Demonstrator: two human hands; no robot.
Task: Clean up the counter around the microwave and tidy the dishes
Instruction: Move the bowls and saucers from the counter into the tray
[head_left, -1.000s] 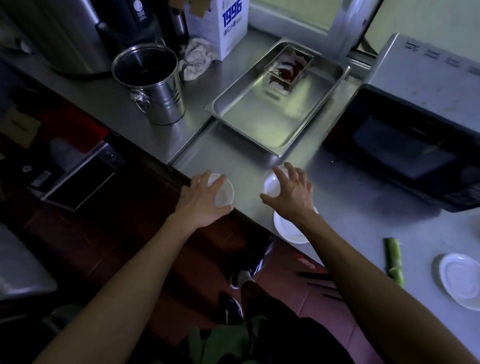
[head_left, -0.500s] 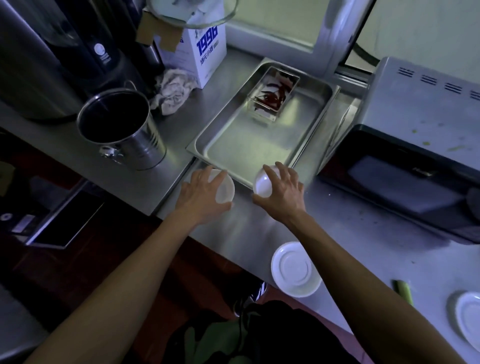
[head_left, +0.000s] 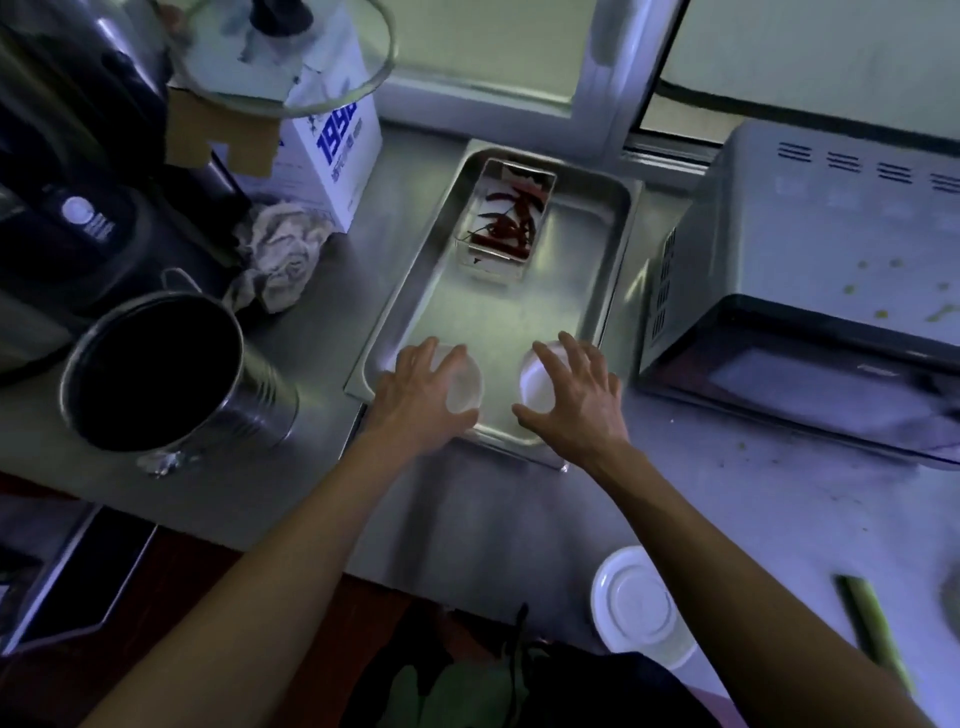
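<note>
White and small, one bowl (head_left: 464, 387) sits under my left hand (head_left: 418, 397) and a second bowl (head_left: 540, 382) under my right hand (head_left: 574, 397); each hand grasps its bowl from above with curled fingers. Both bowls are at the near edge of the steel tray (head_left: 613, 260), side by side but apart. A clear box of red chillies (head_left: 506, 221) sits at the tray's far end. The microwave (head_left: 810, 291) stands just right of the tray. A white saucer (head_left: 636, 605) lies at the counter's (head_left: 493, 525) front edge.
</note>
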